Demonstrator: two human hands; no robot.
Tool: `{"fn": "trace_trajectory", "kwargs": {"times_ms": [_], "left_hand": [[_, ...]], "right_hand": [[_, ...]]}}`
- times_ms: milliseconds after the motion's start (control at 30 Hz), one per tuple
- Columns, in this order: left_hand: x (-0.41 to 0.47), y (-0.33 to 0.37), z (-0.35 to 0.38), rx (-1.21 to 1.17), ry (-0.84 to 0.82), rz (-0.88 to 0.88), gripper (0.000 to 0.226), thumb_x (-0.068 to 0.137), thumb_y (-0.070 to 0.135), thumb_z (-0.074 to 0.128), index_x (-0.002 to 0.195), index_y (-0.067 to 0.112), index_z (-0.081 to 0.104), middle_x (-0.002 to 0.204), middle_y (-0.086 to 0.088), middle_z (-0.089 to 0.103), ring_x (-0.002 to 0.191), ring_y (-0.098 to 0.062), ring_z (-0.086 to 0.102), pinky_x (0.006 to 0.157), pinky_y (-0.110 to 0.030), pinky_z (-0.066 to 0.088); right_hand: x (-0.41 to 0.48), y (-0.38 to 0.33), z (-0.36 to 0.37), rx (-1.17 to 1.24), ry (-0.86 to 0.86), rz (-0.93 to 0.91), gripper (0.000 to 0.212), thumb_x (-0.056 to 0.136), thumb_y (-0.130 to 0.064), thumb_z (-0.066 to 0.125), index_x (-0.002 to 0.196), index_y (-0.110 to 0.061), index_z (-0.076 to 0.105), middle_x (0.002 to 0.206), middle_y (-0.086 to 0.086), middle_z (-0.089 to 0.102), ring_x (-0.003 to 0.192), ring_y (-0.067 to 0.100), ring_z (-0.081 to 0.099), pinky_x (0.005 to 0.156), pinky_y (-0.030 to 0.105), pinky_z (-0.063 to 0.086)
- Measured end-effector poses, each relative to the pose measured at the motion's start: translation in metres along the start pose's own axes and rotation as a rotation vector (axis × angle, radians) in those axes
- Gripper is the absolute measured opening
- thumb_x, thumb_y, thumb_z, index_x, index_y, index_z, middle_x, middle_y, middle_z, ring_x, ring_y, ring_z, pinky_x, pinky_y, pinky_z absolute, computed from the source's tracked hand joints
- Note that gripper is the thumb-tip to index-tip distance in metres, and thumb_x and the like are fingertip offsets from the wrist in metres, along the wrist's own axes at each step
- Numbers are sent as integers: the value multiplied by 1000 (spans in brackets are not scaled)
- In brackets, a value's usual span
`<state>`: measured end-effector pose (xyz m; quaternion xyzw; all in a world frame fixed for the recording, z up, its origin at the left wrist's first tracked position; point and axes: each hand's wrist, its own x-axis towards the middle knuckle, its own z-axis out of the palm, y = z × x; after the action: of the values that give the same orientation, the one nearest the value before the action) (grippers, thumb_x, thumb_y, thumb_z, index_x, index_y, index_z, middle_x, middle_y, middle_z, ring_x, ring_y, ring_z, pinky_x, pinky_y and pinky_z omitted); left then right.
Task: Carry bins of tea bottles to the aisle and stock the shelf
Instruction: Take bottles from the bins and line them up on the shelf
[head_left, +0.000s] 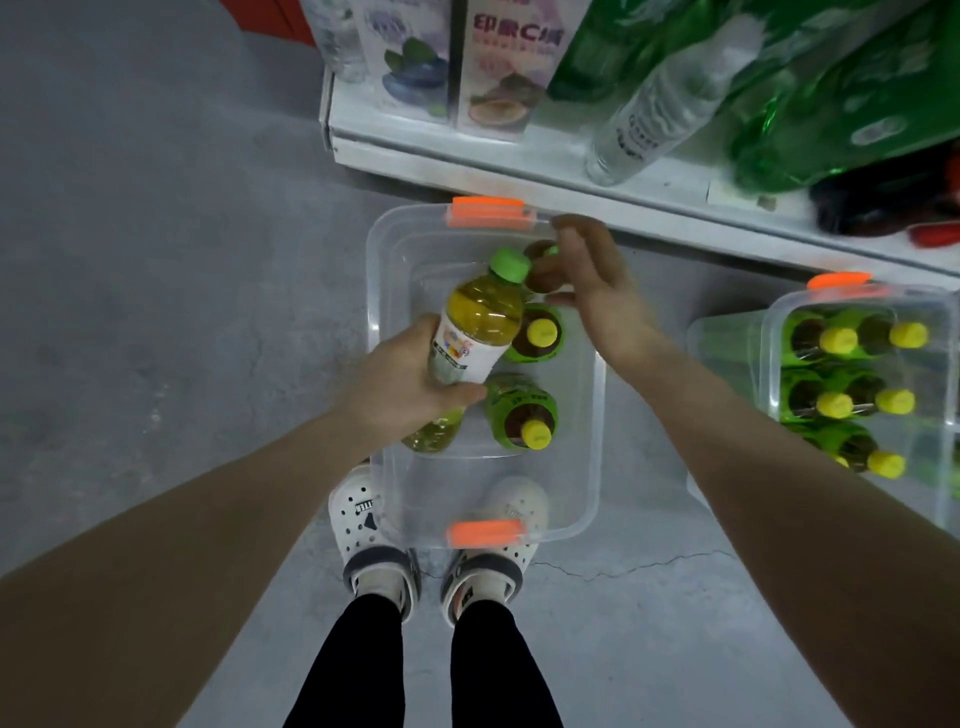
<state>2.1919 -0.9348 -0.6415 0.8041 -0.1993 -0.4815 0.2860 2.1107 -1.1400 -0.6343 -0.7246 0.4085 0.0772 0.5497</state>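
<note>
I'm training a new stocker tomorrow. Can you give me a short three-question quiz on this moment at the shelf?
1. True or false: the left hand holds a green-capped bottle.
2. What cap colour do the bottles in the right bin have?
3. The right hand is: A) gripping the shelf, B) reaching into the near bin, C) out of view.

Key: 1 true; 2 yellow; 3 B.
</note>
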Motion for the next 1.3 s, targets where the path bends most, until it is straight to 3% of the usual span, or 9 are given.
{"fn": "trace_trajectory", "kwargs": {"times_ms": [100, 200, 367, 567, 767, 900, 1033, 1200, 1300], "left_hand": [[-1, -16, 8, -211, -1, -112, 62, 74, 37, 84, 128, 26, 54, 112, 12, 68, 101, -10, 66, 81, -21, 52], [2, -27, 10, -331, 6, -183, 71, 62, 46, 83, 125, 29, 54, 109, 11, 71, 99, -10, 69, 89, -40, 57], [14, -32, 7, -441, 39, -245, 68, 59, 32, 74, 121, 29, 45, 104, 4, 68, 98, -17, 68, 90, -48, 57], [14, -28, 3, -476, 38, -260, 71, 69, 37, 84, 129, 26, 47, 107, 4, 69, 96, -15, 69, 91, -44, 57], [-8, -2, -5, -546, 115, -265, 75, 70, 37, 86, 131, 17, 47, 107, 1, 68, 92, -13, 69, 76, -31, 56], [-43, 31, -18, -607, 180, -295, 54, 79, 24, 81, 120, 19, 47, 104, -1, 67, 86, -13, 69, 65, -27, 53], [-92, 75, -41, -637, 194, -277, 50, 83, 14, 77, 125, 17, 49, 109, -4, 68, 92, -19, 68, 77, -35, 54], [-167, 149, -91, -599, 158, -206, 40, 83, 3, 72, 116, 16, 52, 98, 2, 67, 83, -12, 64, 66, -25, 48], [-213, 192, -126, -592, 91, -157, 52, 75, 18, 80, 121, 18, 56, 109, -3, 70, 96, -19, 68, 82, -34, 55]], "right_hand": [[33, 27, 10, -500, 102, 62, 47, 100, -24, 51, 144, -13, 39, 136, 18, 52, 117, 38, 56, 96, 38, 44], [54, 39, 33, -649, 24, 116, 61, 96, -18, 57, 149, -10, 27, 145, 21, 37, 123, 40, 49, 92, 37, 41], [77, 42, 61, -519, 234, 228, 68, 88, -21, 71, 142, -16, 30, 128, 14, 52, 104, 32, 58, 75, 32, 38], [71, 47, 73, -482, 411, 210, 54, 86, -17, 71, 129, -15, 40, 126, 9, 52, 105, 33, 62, 76, 33, 43], [21, 18, 45, -80, 465, 124, 73, 72, -23, 83, 133, -19, 43, 134, 4, 47, 104, 19, 55, 81, 23, 40], [-33, -23, 7, 10, 451, 12, 71, 66, -22, 87, 124, -19, 46, 125, 2, 50, 102, 17, 53, 79, 19, 36], [-99, -83, -37, 129, 476, -31, 66, 58, -29, 84, 112, -30, 46, 118, 3, 55, 103, 20, 58, 93, 39, 50], [-191, -175, -96, 255, 531, -134, 63, 57, -29, 78, 108, -44, 43, 118, 11, 54, 103, 29, 60, 91, 50, 52], [-245, -229, -137, 402, 562, -209, 59, 71, -13, 77, 120, -26, 47, 105, -5, 63, 91, 14, 64, 86, 38, 56]]}}
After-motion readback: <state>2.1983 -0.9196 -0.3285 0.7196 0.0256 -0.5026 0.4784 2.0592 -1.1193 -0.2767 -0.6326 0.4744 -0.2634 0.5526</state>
